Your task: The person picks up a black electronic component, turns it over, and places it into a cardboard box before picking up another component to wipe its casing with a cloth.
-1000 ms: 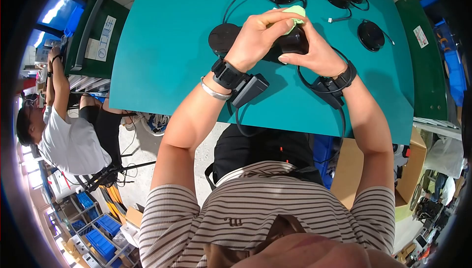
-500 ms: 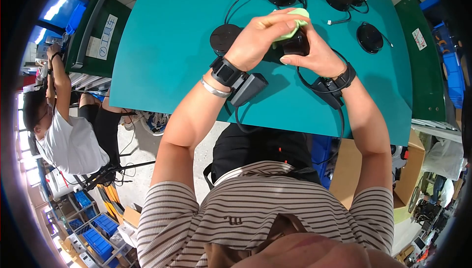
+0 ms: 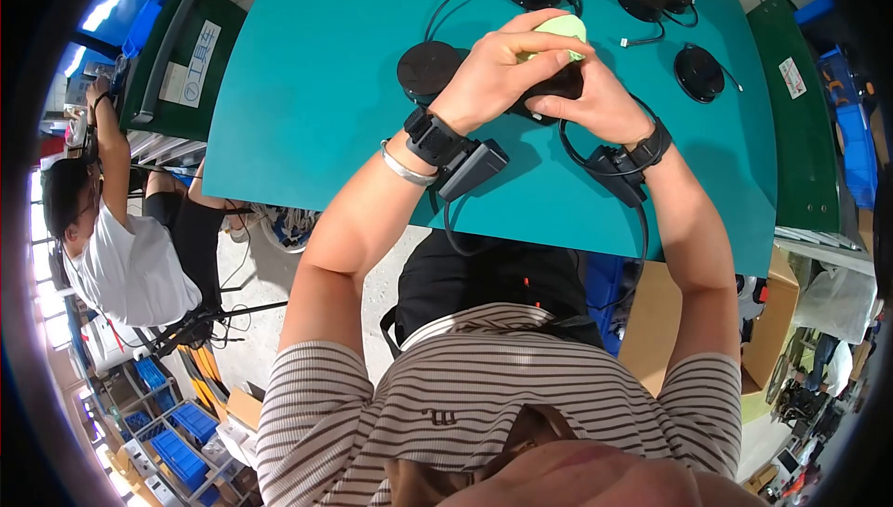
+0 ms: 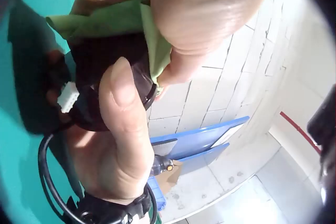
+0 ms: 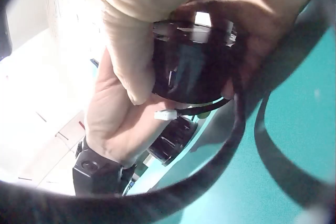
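Note:
My right hand (image 3: 605, 105) grips a glossy black round device (image 5: 191, 69), thumb along its side and fingers behind it. A thin black cable with a white connector (image 4: 68, 97) hangs from the device. The left hand (image 3: 498, 74) holds a light green cloth (image 3: 563, 31) between thumb and fingers, pressed over the device's top edge. In the left wrist view the cloth's folds lie along the dark rim, close to the right thumb (image 4: 123, 92). Both hands are held together above the green table, and the cloth and fingers hide part of the device.
On the green table (image 3: 353, 88) a similar black disc (image 3: 428, 70) lies left of the hands. Another disc (image 3: 699, 73) is at the right, and several more with cables lie along the far side. A cabinet (image 3: 186, 60) stands left, near a seated person (image 3: 130, 256).
The cloth and left fingers have shifted slightly over the device's top. The device has turned a little, with less of its dark side showing. The right hand keeps its hold.

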A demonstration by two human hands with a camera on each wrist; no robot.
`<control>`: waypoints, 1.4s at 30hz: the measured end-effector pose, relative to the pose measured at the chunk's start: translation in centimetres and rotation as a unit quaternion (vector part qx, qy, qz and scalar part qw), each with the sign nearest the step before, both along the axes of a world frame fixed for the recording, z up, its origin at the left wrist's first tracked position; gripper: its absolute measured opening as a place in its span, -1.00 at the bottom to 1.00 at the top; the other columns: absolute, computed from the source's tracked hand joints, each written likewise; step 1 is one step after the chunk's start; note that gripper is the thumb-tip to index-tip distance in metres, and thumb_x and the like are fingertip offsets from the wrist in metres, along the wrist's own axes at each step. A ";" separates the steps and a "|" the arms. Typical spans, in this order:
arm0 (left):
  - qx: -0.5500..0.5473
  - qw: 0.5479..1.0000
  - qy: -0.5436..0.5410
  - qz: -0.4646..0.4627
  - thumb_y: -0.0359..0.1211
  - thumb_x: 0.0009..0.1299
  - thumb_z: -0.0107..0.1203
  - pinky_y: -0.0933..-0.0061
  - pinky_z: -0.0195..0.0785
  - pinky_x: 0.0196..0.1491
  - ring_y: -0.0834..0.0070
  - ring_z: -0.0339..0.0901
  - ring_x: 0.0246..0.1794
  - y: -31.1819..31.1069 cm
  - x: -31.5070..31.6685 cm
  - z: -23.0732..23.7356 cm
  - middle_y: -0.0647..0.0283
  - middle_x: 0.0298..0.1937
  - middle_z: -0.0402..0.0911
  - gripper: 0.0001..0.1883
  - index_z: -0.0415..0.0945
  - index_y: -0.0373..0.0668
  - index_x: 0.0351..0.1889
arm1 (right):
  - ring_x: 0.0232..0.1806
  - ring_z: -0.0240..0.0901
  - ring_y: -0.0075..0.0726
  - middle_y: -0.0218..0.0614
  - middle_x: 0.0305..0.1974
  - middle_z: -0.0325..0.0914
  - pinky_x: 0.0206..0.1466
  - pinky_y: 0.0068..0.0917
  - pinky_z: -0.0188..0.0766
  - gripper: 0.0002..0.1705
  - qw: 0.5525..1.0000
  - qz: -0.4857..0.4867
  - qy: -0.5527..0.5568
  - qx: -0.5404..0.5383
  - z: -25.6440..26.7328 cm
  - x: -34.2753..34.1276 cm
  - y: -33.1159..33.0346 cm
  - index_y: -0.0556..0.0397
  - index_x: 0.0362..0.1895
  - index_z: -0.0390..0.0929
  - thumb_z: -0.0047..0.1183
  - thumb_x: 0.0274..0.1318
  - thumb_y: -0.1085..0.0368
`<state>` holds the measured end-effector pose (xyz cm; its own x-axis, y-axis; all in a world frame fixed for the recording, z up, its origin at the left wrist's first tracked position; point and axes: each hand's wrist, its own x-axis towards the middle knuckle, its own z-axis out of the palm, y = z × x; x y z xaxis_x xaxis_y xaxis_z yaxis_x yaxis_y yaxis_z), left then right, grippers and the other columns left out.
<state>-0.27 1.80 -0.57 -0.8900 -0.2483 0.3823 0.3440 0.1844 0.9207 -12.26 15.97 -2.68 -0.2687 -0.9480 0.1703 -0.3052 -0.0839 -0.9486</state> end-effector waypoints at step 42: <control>-0.052 0.977 0.036 0.205 -0.39 0.37 0.21 0.48 0.41 0.05 0.52 0.49 -0.01 0.1 0.0 0.0 0.30 0.10 0.46 -0.76 0.63 -0.16 -0.01 | 0.05 0.44 -0.45 -0.29 0.17 0.28 -0.01 -0.49 0.52 -0.15 0.992 -0.055 -0.112 -0.034 1.2 0.8 -0.2 0.10 0.33 0.12 0.34 0.00 0.37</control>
